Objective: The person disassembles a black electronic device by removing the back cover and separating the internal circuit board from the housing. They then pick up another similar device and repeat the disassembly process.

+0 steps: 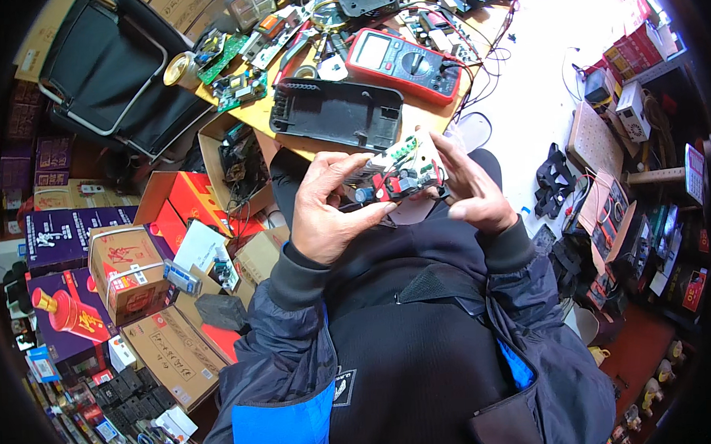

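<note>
In front of my lap I hold a small circuit board [408, 180], tilted up, with green terminals along its top edge, black and red components and a red wire. My left hand [334, 193] grips its left side, thumb along the lower edge and fingers behind. At the right side, my right hand [474, 187] steadies the board with its fingers against the edge; part of those fingers is hidden behind it. Just beyond my hands, an empty black plastic casing [336, 114] lies on the yellow table [257, 115]. Next to the casing is a red multimeter [404, 65].
Loose circuit boards [240, 87] and electronic parts crowd the table's far side. A black chair [119, 70] stands at the far left. Cardboard boxes [171, 357] are stacked to my left. Cluttered shelves [659, 177] line the right, and black cables [495, 53] hang off the table edge.
</note>
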{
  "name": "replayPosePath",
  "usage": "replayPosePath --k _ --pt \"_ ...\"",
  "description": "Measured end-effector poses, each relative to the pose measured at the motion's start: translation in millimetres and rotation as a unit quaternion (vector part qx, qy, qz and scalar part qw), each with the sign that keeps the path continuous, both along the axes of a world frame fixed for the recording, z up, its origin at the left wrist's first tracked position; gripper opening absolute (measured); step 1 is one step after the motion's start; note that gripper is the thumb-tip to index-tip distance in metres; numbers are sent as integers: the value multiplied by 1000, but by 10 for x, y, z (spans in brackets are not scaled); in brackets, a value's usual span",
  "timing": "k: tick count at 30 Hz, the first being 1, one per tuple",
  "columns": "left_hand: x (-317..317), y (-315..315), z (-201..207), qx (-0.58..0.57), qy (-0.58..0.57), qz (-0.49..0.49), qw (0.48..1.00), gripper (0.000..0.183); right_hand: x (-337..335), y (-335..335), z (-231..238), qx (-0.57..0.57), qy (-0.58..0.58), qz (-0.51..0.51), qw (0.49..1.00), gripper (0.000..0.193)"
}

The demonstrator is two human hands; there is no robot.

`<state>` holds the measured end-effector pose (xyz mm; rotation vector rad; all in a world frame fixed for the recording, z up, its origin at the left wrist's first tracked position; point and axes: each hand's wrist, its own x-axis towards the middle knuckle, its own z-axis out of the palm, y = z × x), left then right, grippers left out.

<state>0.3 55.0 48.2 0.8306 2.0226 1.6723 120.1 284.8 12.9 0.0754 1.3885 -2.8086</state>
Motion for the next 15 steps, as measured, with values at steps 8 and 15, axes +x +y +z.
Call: replayPosePath --k 8,15 --pt "161 2 -37 -3 -3 23 1000 68 -117 -204 -1 95 35 -13 995 91" --pt "282 19 35 -34 46 8 998 84 -3 -147 42 100 24 -63 993 85"
